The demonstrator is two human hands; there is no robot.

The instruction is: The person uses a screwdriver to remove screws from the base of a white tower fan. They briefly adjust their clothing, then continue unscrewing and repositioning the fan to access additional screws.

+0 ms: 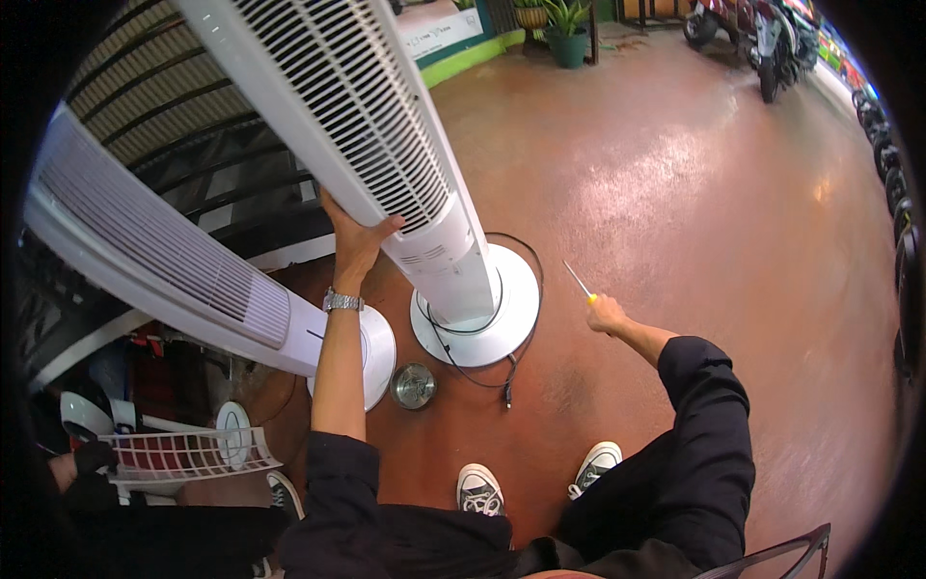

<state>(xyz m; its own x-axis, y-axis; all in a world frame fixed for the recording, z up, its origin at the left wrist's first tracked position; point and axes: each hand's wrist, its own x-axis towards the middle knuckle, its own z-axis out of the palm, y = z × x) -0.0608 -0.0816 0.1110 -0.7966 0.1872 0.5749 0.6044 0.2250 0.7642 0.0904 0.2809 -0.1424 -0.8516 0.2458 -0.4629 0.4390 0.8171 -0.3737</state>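
Observation:
A white tower fan (447,261) with a long slatted grille stands on a round white base (516,289) in front of me. My left hand (359,232) grips the left edge of its column, just below the grille, with the thumb across the near face. Out to the right, my right hand (606,314) is closed around a screwdriver (579,281) with a yellow handle. Its thin metal shaft points up and left, apart from the fan. A black power cord (463,374) loops around the base, its plug on the floor.
Left of my arm leans a second white tower fan (222,280). Beside the bases sits a round bowl (414,386) with small things in it. At lower left another person's hand (64,471) is by a white grille panel (193,454). Motorbikes (772,48) and a potted plant (567,39) stand far back.

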